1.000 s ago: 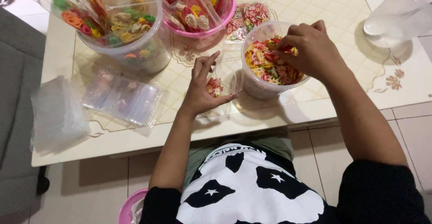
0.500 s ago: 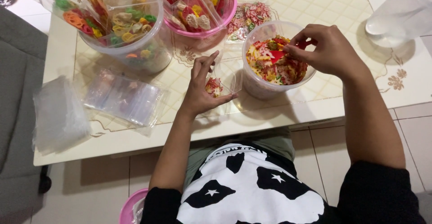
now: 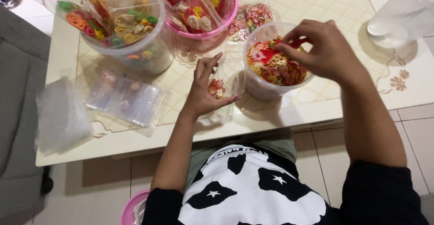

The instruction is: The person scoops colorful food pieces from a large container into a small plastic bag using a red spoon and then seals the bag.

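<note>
Head view: we find our left hand [image 3: 204, 91] on the tabletop [image 3: 289, 112], fingers curled round a small clear bag [image 3: 224, 83] held open, a few coloured pieces inside. Our right hand [image 3: 316, 49] hovers over the clear tub [image 3: 271, 62] just right of the bag, fingertips pinched on a red piece [image 3: 296, 43]. Far left stand a clear bucket [image 3: 122, 26] and a pink bucket [image 3: 203, 8] of packed snacks. Empty bags [image 3: 126, 99] lie near left.

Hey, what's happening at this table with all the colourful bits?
A person is at a low table. Their left hand holds open a small clear bag with a few colourful pieces inside. Their right hand hovers over a clear tub of the same pieces, pinching something red. Two fuller tubs of packets sit behind.
</note>
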